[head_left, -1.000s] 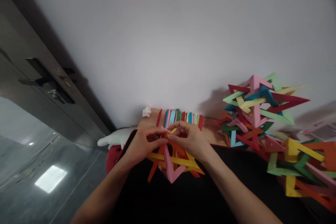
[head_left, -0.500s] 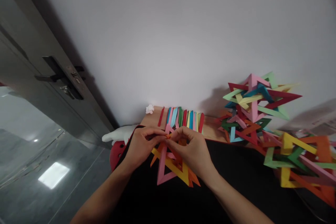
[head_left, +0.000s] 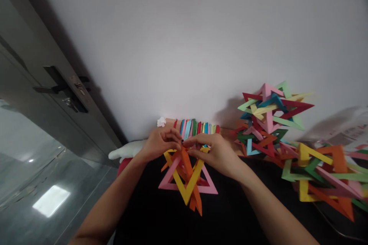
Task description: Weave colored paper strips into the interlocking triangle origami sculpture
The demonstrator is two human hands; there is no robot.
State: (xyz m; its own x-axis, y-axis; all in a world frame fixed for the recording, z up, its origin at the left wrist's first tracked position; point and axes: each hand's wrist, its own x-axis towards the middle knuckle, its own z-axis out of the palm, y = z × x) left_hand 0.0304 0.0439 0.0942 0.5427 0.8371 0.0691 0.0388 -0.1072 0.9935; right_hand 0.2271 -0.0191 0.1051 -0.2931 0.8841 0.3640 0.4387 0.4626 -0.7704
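Observation:
Both my hands meet in the lower middle of the head view, pinching the top of an origami star [head_left: 186, 189] made of interlocked pink, yellow and orange folded paper triangles. My left hand [head_left: 161, 143] has thumb and fingers closed on its upper tip. From the other side, my right hand [head_left: 214, 153] pinches the same orange part near that tip. The star hangs below my fingers, its lower points spread over the black surface [head_left: 227, 214]. The exact spot between the fingertips is partly hidden.
Folded paper strips [head_left: 195, 127] stand in a row along the wooden strip by the wall. A crumpled white paper [head_left: 161, 122] lies at their left. Several finished multicoloured paper stars [head_left: 273, 107] are stacked at right. A door with a black handle [head_left: 61, 88] stands at left.
The star has been turned, so a yellow V and an orange strip now face me with pink triangles to both sides. My hands stay pinched at its top; the view has shifted slightly.

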